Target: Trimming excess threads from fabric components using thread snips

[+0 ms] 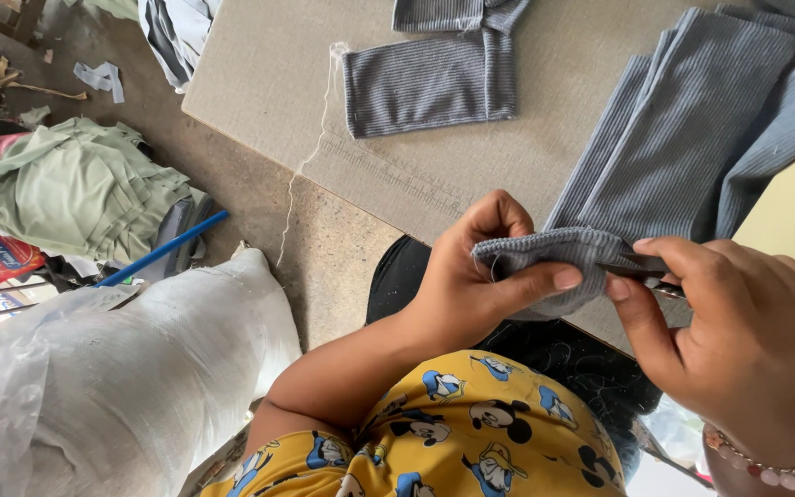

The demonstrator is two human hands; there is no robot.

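You are holding a small grey ribbed fabric piece (pixel 554 258) just right of the frame's centre, over the near edge of the bench (pixel 259 83). Your left hand (pixel 471 285) is curling shut around it, thumb lying across the front and fingers wrapping behind. Your right hand (pixel 738 331) is closing on a small dark metal cutting tool (pixel 641 269) — its tip is touching the right end of the fabric piece.

Directly behind your hands, a stack of grey ribbed panels (pixel 683 129) is running from the centre right up to the upper right corner, and the held piece is overlapping its lower end. At upper centre another folded grey ribbed piece (pixel 430 83) is lying flat on the bench, well apart from your hands, with one more grey piece (pixel 457 14) at the top edge. A loose white thread (pixel 310 156) is trailing from that folded piece down over the bench's left edge toward the floor.

The bare bench surface between the folded piece and your hands is giving you room to move. The bench's left edge is slanting from upper left toward the centre — beyond it the concrete floor (pixel 324 258) is dropping away. At the lower left a large white sack (pixel 140 368) is sitting close by your left elbow, narrowing the space there. Further left, a pile of pale green cloth (pixel 75 189) and a blue rod (pixel 163 248) are crowding the floor.
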